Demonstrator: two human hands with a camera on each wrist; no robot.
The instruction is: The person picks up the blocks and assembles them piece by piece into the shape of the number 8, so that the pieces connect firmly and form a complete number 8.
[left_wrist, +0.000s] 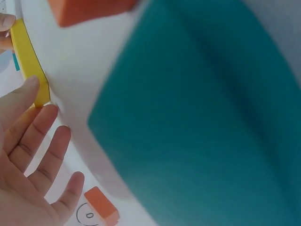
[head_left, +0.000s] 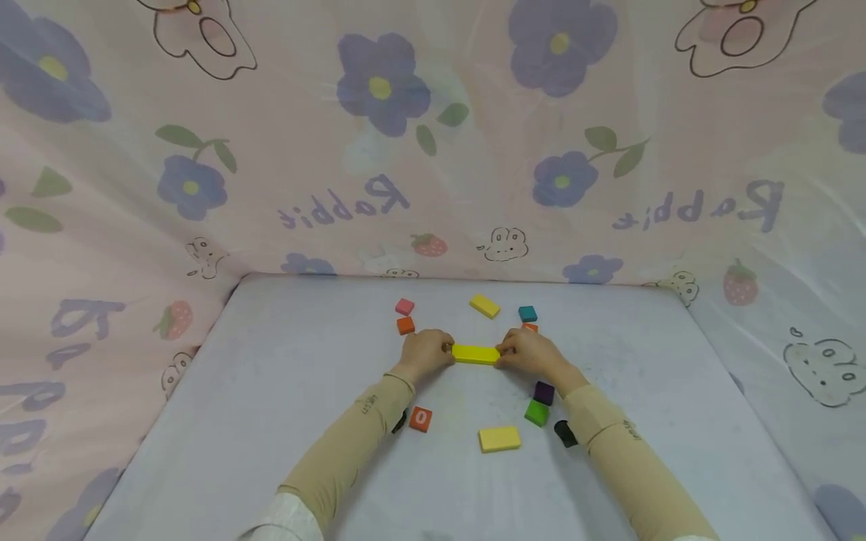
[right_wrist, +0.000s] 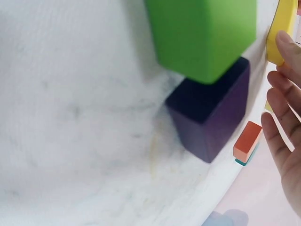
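Observation:
A yellow rectangular block (head_left: 476, 354) lies crosswise between the two hands at the middle of the white table. The left hand (head_left: 427, 353) pinches its left end, and the right hand (head_left: 531, 352) pinches the right end. In the left wrist view, the thumb presses on the yellow block (left_wrist: 30, 61) while the other fingers spread loosely. From the right wrist, the right thumb and index finger are seen at the near end of the same yellow block (right_wrist: 281, 28). Whether the block touches the table cannot be told.
Behind the hands are another yellow block (head_left: 485, 306), a pink block (head_left: 404, 306), an orange block (head_left: 405, 325) and a teal block (head_left: 528, 314). Nearer lie a yellow block (head_left: 499, 439), an orange block marked 0 (head_left: 420, 419), a purple block (head_left: 544, 393) and a green block (head_left: 537, 412). Patterned cloth surrounds the table.

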